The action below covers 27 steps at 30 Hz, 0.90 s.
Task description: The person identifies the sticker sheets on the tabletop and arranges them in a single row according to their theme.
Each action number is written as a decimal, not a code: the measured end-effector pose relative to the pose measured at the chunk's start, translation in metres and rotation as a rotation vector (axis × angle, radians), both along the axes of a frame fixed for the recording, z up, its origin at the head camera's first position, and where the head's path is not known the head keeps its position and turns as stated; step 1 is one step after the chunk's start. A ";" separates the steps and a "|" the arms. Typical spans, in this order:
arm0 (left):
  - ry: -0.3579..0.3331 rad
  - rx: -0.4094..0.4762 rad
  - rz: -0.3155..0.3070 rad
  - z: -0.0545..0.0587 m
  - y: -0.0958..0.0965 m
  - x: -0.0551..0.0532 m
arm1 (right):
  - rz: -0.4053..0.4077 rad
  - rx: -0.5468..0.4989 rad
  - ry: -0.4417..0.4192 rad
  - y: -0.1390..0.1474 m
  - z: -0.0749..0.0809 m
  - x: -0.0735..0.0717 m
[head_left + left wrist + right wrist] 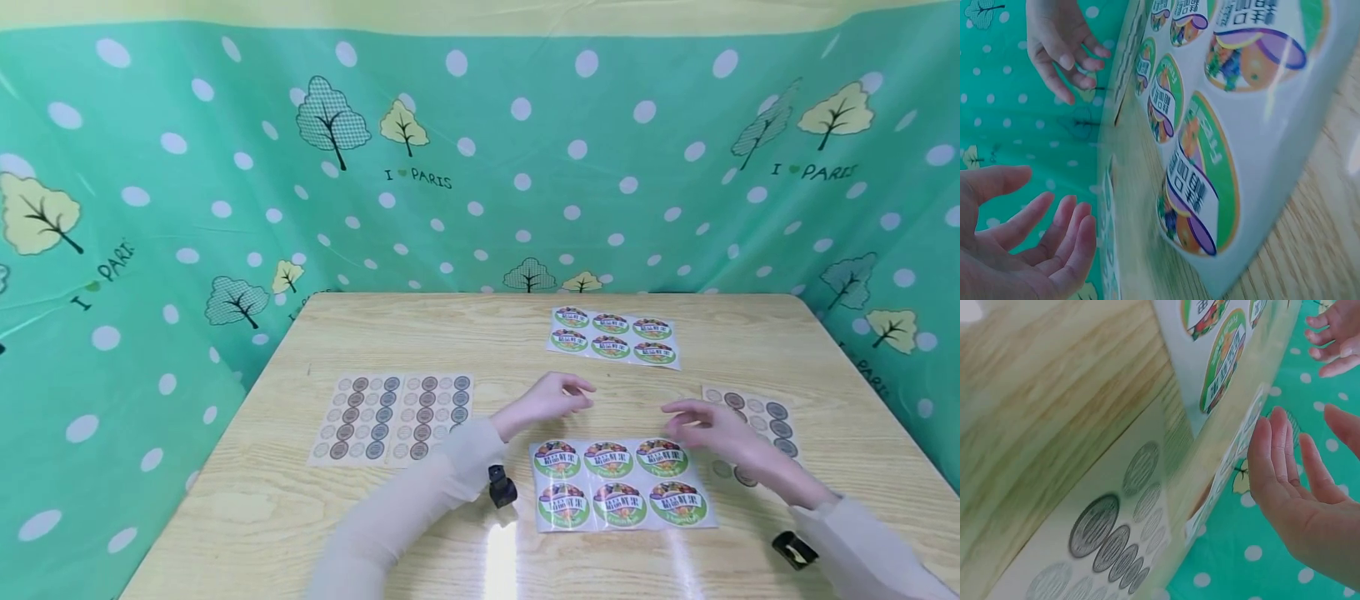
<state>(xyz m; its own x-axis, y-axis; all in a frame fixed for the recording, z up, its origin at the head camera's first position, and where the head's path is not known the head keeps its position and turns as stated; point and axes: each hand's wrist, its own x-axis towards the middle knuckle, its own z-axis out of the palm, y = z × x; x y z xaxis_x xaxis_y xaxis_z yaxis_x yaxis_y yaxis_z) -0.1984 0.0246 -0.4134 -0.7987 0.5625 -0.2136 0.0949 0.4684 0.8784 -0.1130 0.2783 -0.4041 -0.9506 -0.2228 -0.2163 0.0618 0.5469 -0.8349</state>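
Observation:
My left hand (551,397) hovers above the far left corner of a sheet of round fruit stickers (618,487), its fingers loosely bent. Past that sheet's far right corner is my right hand (712,427), relaxed, with fingers pointing inward. Nothing sits in either palm. In the left wrist view, the left hand (1029,244) is palm up beside the glossy fruit sticker sheet (1254,131). The right wrist view has the right hand (1304,494) with spread, slightly curved fingers. Under the right forearm lies a sheet of small brown and grey round stickers (780,429), partly hidden.
A second fruit sticker sheet (611,336) lies toward the table's far side. On the left, a wide sheet of small round stickers (363,417) is partly covered by the left sleeve. Black wrist devices (501,487) show at both sleeves. A green dotted curtain (480,167) surrounds the wooden table.

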 end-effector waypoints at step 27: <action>0.003 -0.001 -0.027 0.000 0.088 0.017 | -0.129 0.198 0.088 0.070 -0.002 0.017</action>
<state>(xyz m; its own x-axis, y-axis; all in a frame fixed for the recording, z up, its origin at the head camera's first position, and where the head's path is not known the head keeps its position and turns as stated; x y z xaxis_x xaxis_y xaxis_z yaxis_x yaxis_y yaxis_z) -0.1813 0.1127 -0.4136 -0.7836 0.5839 -0.2120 0.1102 0.4665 0.8777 -0.0956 0.3480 -0.4057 -0.9855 -0.0597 -0.1586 0.0735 0.6926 -0.7176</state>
